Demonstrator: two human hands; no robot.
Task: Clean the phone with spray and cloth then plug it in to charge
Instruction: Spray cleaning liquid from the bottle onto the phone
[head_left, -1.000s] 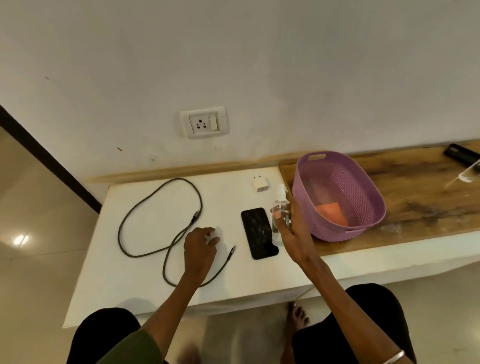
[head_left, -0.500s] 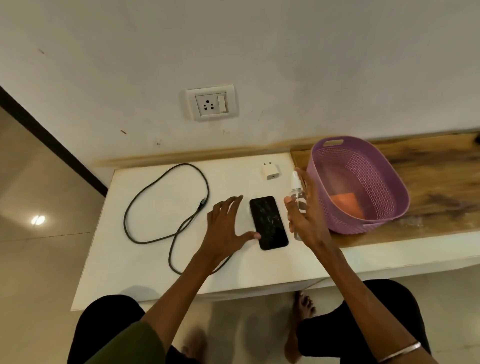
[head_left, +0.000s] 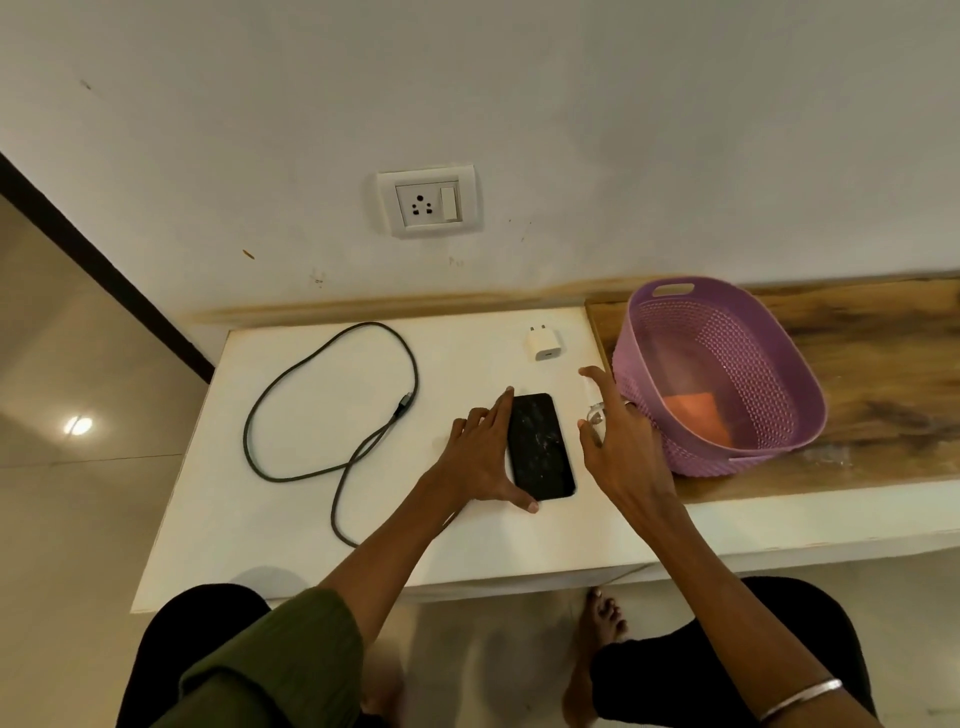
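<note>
The black phone (head_left: 540, 447) lies face up on the white table (head_left: 311, 509). The left hand (head_left: 485, 460) touches its left edge, fingers straight. The right hand (head_left: 621, 449) grasps the clear spray bottle (head_left: 593, 410) beside the purple basket (head_left: 727, 457) holding an orange cloth (head_left: 696, 418).

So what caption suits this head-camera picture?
Left hand steadies a cracked phone while the right hand holds a spray bottle.

Olive sleeve (head_left: 291, 654), silver bangle (head_left: 802, 699), black trousers (head_left: 727, 649)
</note>
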